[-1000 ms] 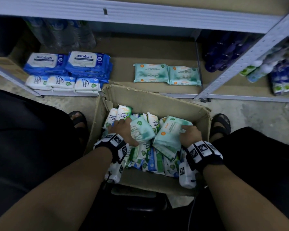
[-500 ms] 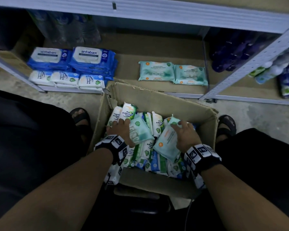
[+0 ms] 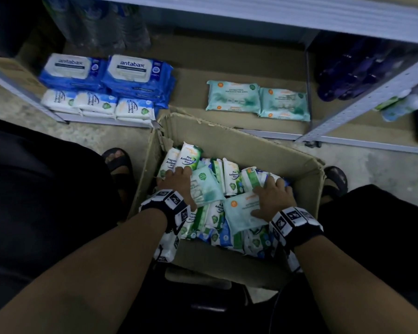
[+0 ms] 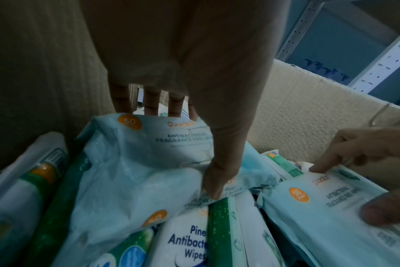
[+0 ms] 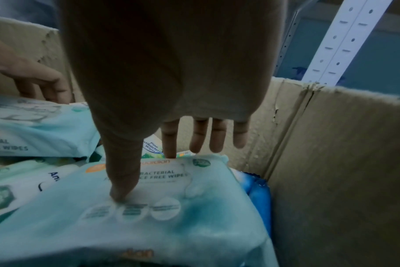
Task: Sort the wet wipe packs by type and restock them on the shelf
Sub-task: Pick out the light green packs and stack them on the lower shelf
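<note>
The shelf (image 3: 227, 73) holds blue packs (image 3: 135, 75) at ten o'clock and two teal packs (image 3: 256, 101) at one o'clock, so sorting is started, yet the box (image 3: 227, 136) remains crowded. Left hand (image 3: 179, 182) pinches one teal pack (image 4: 137, 162) between thumb and fingers; right hand (image 3: 273, 198) presses another teal pack (image 5: 171, 207), fingers spread.

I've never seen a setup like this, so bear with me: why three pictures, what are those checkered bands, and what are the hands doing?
No machine here: a person wears a head camera plus one on each wrist band. The wide picture looks down from the head; the two close ones look along each hand. A cardboard box full of mixed wipe packs sits on the floor before a shelf that already carries sorted packs. The left hand grips one pale teal pack; the right hand presses fairly straight fingers on another pale teal pack.
</note>
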The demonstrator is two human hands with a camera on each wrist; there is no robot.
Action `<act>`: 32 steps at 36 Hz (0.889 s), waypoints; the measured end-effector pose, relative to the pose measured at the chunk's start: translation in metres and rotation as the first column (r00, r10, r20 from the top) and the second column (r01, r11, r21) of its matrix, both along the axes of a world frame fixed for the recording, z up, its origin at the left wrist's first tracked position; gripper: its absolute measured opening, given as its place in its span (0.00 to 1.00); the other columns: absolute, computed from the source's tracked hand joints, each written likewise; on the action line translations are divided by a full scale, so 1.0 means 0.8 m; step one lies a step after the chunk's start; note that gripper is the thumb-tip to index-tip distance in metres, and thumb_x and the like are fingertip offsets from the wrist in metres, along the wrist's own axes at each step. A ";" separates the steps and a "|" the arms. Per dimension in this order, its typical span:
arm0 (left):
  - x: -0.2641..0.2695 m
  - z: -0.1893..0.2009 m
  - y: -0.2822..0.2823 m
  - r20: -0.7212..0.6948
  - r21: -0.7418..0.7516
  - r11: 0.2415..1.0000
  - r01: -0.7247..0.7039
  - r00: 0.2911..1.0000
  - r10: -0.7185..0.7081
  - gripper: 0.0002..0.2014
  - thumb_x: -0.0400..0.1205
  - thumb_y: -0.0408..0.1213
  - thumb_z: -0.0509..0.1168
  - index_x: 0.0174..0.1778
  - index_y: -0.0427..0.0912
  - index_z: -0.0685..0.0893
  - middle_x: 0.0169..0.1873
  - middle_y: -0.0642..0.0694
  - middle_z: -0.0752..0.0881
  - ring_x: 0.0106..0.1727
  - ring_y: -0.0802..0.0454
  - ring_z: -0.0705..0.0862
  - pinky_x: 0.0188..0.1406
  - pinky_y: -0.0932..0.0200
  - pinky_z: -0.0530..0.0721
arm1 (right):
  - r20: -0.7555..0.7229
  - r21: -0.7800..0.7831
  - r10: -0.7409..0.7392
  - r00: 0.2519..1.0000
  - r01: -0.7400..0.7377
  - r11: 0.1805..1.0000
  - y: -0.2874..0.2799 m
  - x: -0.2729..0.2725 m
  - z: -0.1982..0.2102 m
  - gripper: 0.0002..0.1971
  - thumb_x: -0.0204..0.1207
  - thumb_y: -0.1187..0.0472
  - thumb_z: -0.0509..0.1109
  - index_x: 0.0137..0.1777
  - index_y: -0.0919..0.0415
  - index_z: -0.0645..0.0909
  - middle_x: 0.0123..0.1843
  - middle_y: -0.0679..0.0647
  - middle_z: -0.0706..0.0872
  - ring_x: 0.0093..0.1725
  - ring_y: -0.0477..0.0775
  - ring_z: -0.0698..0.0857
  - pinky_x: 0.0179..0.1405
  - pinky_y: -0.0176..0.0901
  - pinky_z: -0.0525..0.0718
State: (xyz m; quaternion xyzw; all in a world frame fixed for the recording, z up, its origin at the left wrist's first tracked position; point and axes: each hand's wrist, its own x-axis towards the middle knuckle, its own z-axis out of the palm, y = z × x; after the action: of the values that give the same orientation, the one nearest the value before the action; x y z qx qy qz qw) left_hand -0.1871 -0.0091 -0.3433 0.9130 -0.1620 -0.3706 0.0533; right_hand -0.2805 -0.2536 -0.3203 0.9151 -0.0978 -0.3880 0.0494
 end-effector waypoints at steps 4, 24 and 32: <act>-0.004 0.000 0.001 0.029 -0.007 1.000 -0.008 1.000 0.008 0.47 0.57 0.50 0.83 0.68 0.48 0.64 0.64 0.46 0.71 0.66 0.40 0.71 0.62 0.37 0.74 | -0.045 0.108 0.019 0.999 -0.014 0.994 -0.009 -0.011 -0.016 0.55 0.60 0.32 0.79 0.83 0.52 0.57 0.86 0.55 0.53 0.85 0.63 0.50 0.83 0.65 0.49; -0.005 0.037 -0.006 0.020 -0.152 0.988 -0.027 0.999 0.030 0.44 0.58 0.61 0.79 0.69 0.54 0.70 0.63 0.51 0.80 0.62 0.48 0.80 0.59 0.53 0.81 | -0.165 0.241 -0.120 0.979 0.158 0.958 -0.011 -0.029 0.021 0.51 0.50 0.27 0.79 0.73 0.50 0.75 0.70 0.55 0.79 0.68 0.56 0.78 0.67 0.48 0.79; 0.013 0.089 -0.021 0.178 -0.203 0.978 0.039 0.984 -0.003 0.38 0.60 0.54 0.81 0.65 0.56 0.75 0.59 0.51 0.84 0.58 0.48 0.82 0.49 0.60 0.77 | -0.014 0.299 -0.153 0.988 0.150 0.943 -0.036 -0.017 0.085 0.47 0.55 0.33 0.83 0.75 0.48 0.75 0.69 0.54 0.80 0.66 0.56 0.79 0.58 0.39 0.76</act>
State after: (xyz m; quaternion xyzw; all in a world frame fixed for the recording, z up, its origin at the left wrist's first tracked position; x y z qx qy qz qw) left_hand -0.1769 -0.0262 -0.2718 0.9300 -0.2133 -0.2701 0.1288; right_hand -0.2941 -0.2828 -0.2526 0.9036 -0.1082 -0.3968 -0.1198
